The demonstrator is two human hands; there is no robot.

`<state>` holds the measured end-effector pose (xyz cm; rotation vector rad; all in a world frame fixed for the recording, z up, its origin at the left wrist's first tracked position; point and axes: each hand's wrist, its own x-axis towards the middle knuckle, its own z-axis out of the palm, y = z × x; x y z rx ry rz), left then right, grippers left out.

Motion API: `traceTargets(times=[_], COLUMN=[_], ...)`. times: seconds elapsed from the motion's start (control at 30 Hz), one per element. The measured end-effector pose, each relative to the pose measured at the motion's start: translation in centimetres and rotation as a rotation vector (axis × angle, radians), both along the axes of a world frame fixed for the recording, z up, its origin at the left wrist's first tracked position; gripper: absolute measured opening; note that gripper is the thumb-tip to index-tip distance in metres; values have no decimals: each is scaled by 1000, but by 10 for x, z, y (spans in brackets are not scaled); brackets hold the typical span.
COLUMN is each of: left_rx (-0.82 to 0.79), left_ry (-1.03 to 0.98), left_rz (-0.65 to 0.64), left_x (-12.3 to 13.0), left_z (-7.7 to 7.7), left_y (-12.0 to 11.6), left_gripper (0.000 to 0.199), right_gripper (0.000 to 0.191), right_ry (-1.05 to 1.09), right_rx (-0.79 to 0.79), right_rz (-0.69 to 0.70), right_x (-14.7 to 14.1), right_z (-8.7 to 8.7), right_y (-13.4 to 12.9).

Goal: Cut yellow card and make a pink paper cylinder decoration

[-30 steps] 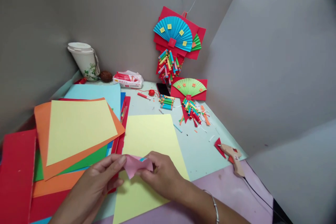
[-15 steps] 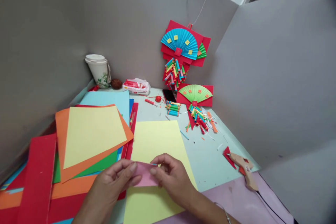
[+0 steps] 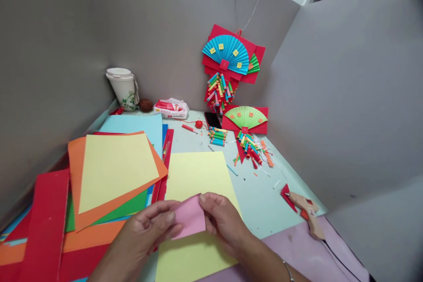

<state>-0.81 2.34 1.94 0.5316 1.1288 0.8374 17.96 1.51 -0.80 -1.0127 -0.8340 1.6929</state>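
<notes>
The table [image 3: 264, 202] reaches well ahead of the hands. Leftward, the paper stack [image 3: 119, 172] crowds the left side; a yellow sheet [image 3: 198, 172] lies below them, and tabletop runs on rightward to the glue gun [image 3: 299, 202]. The left hand [image 3: 145, 229] pinches the left end of the pink slip [image 3: 191, 218], the right hand [image 3: 226, 224] its upper right corner. Held above the sheet, equally near both, it lies lengthwise left to right, lower edge free.
</notes>
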Motion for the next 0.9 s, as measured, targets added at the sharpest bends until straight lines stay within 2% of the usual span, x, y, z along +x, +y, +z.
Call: traceTargets(times=[0.17,0.37,0.5,0.77,0.9], left_rx=[-15,37,38,39,49], left_ry=[-26,-51,-90,-123,-137], left_rz=[-2,-9,-23,5,37], left_x=[0,-2,-3,-2,-4], left_z=[1,-3,-5,3,5], left_y=[0,1,1,-1,0], left_gripper=[52,30,23,20,20], right_gripper=[42,36,37,39,36], right_ry=[47,-251,-268,-273,-338], right_rx=[-51,37,41,53,12], right_rz=[-4,-12,-7,12,84], right_x=[-2,0,-1,-3,-5], right_z=[-3,-3,-2,-2,-1], right_y=[1,0,1,0,-2])
